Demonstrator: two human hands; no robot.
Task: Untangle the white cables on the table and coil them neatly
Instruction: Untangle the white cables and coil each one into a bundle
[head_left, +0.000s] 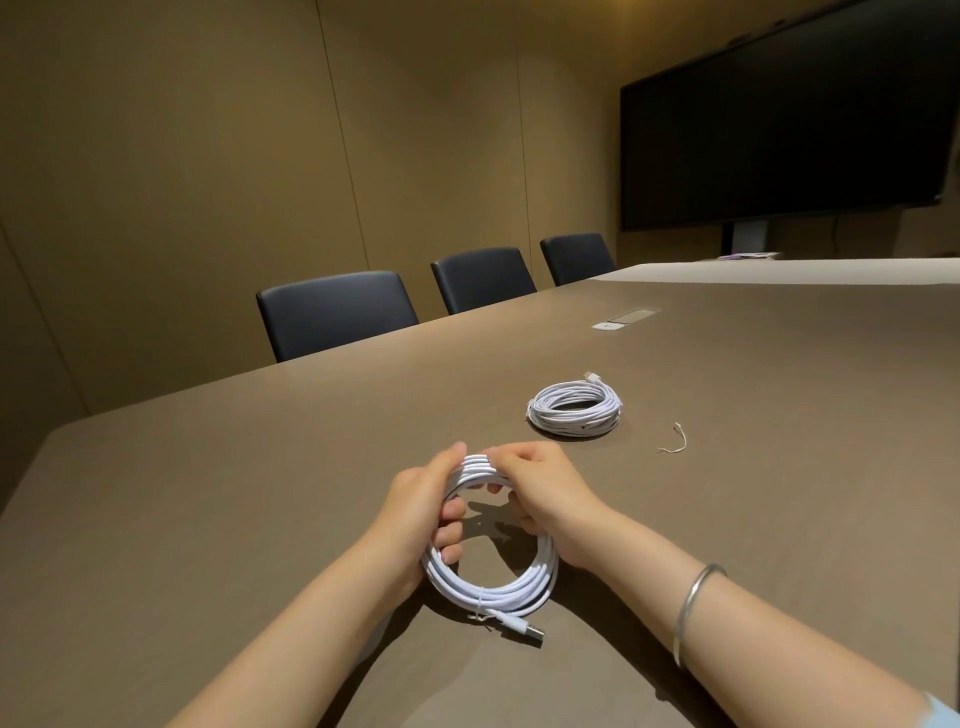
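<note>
A coiled white cable (498, 587) stands tilted on the brown table (208, 493) close to me, bound by a thin tie at its near side, with a USB plug (522, 630) sticking out there. My left hand (421, 512) grips the coil's left side, fingers curled through the loop. My right hand (545, 493) grips the coil's top right, its fingertips on the strands. A second white cable coil (574, 410) lies flat on the table farther off to the right, untouched.
A loose thin twist tie (675, 441) lies right of the far coil. A cable port plate (626, 318) is set into the table beyond. Three dark chairs (337, 312) line the far edge. A large black screen (789, 124) stands at the right.
</note>
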